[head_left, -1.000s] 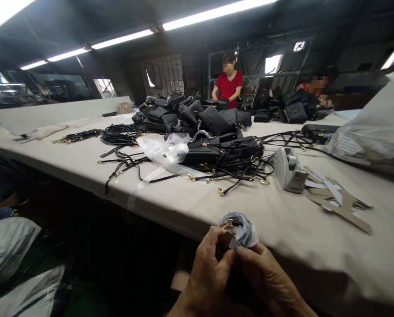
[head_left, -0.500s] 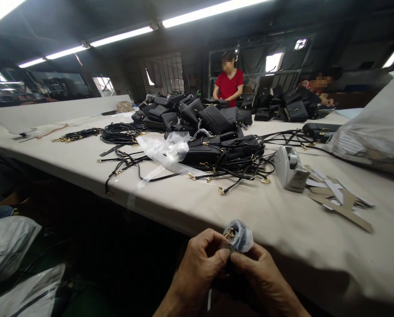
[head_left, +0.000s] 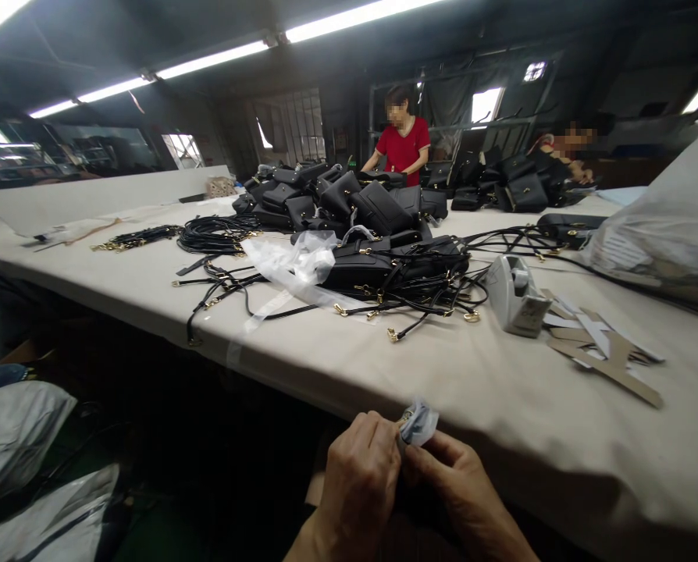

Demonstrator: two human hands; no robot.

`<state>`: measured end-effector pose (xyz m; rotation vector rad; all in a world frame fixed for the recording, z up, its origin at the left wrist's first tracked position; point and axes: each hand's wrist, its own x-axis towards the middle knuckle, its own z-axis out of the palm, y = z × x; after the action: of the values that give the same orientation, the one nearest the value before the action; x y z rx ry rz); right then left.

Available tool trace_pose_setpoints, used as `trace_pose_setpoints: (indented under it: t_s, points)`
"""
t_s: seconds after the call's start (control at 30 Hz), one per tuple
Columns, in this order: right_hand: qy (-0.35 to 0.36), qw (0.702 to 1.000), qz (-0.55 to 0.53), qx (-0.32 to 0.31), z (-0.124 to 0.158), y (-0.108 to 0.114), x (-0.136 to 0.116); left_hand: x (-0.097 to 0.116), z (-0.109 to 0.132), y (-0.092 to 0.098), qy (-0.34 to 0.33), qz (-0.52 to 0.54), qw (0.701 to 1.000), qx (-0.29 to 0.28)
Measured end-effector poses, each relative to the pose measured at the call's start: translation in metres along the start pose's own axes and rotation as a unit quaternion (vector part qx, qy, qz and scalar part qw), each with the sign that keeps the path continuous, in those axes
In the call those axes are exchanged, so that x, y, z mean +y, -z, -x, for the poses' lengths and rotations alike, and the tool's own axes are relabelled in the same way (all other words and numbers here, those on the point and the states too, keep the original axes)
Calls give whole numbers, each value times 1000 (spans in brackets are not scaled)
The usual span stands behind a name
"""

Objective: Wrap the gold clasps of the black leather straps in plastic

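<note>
My left hand (head_left: 361, 460) is closed at the near edge of the table, its back turned up and its fingers curled at the gold fitting of a plastic-wrapped strap (head_left: 420, 424). From the other side my right hand (head_left: 451, 476) pinches the same strap between thumb and fingers. Cloudy film covers this short dark piece, which sticks up between both hands. Whatever hangs below it is dark and mostly hidden by my hands. Farther in on the table lie black straps with gold clasps (head_left: 393, 334) and a crumpled sheet of clear plastic (head_left: 302, 261).
Black handbags (head_left: 378, 207) are heaped mid-table, with coiled straps (head_left: 217, 232) to their left. A tape dispenser (head_left: 516, 300) and cardboard strips (head_left: 610, 351) lie to the right, near a large plastic bag (head_left: 665, 211). A person in red (head_left: 404, 144) and another person (head_left: 565, 152) work across the table.
My left hand has rolled over so its back faces up, its fingers now at the fitting. The wrapped strap has tilted and shows less. The person in red has shifted their arms.
</note>
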<state>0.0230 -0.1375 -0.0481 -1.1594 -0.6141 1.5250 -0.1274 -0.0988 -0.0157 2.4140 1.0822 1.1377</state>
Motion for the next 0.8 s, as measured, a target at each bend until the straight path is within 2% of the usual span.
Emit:
trace_pose_setpoints:
  t_s: [0.2, 0.33, 0.47, 0.53, 0.63, 0.7, 0.8]
  points:
    - [10, 1000, -18, 11, 0, -1, -7, 5, 17, -11, -12, 61, 998, 10]
    - [20, 999, -25, -15, -1, 2, -13, -4, 40, -32, -61, -30, 995, 71]
    - [12, 998, -29, -48, 0, 5, -14, -8, 49, -40, -56, -90, 994, 25]
    - [5, 998, -45, -39, 0, 6, -13, -3, 46, -37, -26, -52, 998, 21]
    - [-3, 997, -74, -22, 2, 4, -12, 5, 34, -28, 65, 109, 991, 40]
    - [-8, 996, -85, -25, 3, 1, -14, 9, 23, -21, 159, 224, 961, 26]
    - [-13, 994, -95, -43, 6, -6, -19, 10, 13, -14, 279, 331, 901, -19]
